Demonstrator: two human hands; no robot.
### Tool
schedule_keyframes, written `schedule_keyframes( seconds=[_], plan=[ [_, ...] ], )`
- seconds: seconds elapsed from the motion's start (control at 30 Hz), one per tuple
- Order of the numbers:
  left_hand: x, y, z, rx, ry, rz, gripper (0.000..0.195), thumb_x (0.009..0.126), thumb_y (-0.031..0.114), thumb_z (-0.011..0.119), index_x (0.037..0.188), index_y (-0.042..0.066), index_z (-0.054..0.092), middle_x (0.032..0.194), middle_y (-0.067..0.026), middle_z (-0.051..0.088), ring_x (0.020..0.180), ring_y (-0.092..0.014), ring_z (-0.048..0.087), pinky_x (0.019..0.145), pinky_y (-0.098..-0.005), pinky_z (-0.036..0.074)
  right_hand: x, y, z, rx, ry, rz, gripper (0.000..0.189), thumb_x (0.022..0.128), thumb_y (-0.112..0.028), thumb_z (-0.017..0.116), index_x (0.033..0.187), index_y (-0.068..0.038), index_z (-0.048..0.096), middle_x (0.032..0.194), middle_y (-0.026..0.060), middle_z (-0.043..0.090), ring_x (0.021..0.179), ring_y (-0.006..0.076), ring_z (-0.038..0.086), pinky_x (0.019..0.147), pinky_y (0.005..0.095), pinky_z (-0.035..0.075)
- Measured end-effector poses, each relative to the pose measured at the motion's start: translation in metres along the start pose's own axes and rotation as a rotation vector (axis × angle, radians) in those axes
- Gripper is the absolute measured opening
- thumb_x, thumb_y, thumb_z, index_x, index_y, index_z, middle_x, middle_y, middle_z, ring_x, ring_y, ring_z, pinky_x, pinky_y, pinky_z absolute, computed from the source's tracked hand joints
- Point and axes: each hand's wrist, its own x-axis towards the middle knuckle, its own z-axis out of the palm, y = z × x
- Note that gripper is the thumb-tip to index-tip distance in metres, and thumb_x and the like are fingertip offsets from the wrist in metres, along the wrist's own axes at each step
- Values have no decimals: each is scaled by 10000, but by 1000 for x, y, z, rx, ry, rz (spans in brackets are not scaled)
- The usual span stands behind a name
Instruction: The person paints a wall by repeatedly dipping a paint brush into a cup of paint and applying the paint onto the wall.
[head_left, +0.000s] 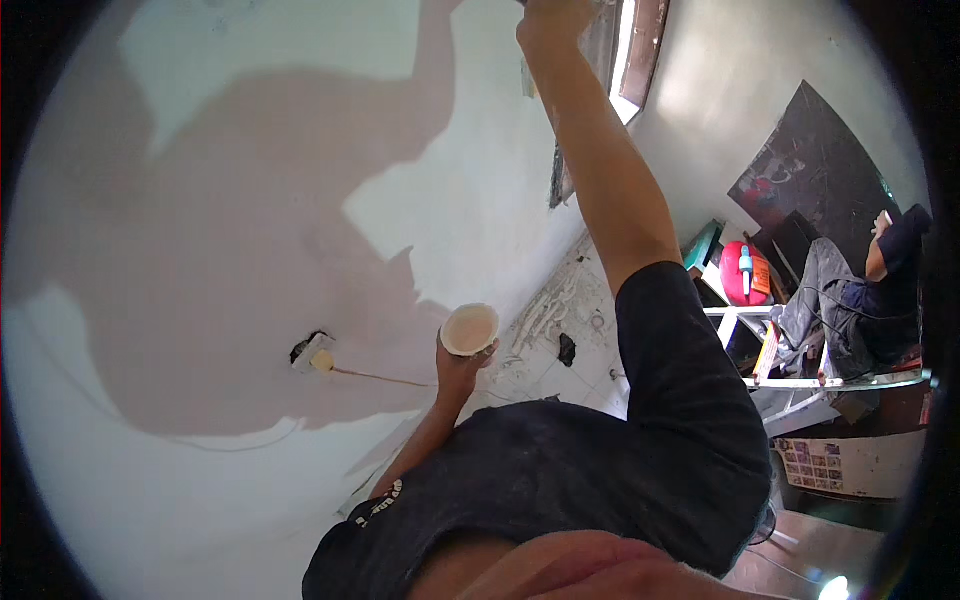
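My left hand (460, 373) holds a round pale cup or small bowl (470, 330) from below, in front of the white wall (397, 202). Its inside looks beige; whether that is a filling I cannot tell. My right hand (559, 19) is raised at the top edge of the view, close to the wall. The fingers are cut off there. A sliver of something dark shows beside it, too little to name. My shadow covers much of the wall.
A wall socket (304, 354) with a yellow plug (322, 361) and cord sits left of the cup. Debris and a dark patch (567, 349) mark the tiled floor (551, 379). At right are a metal ladder (840, 384), a seated person (832, 300) and a dark board (817, 165).
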Motion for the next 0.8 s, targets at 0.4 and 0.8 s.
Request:
schedule_keyframes(
  seconds=[0.4, 0.8],
  plan=[
    [-19, 1, -22, 68, 86, -88, 610, 744, 106, 841, 1202, -9, 456, 1096, -106, 605, 990, -182, 612, 808, -304, 515, -123, 88, -161, -316, 146, 372, 380, 994, -285, 509, 975, 81, 608, 789, 190, 665, 578, 264, 653, 463, 361, 581],
    [-31, 1, -21, 1, 133, -31, 606, 750, 141, 842, 1195, -16, 462, 1081, -111, 614, 998, -183, 608, 818, -310, 512, 26, 4, -10, 126, 12, -53, 416, 987, -356, 527, 998, 54, 599, 859, 162, 651, 616, 247, 651, 563, 357, 572]
  ],
)
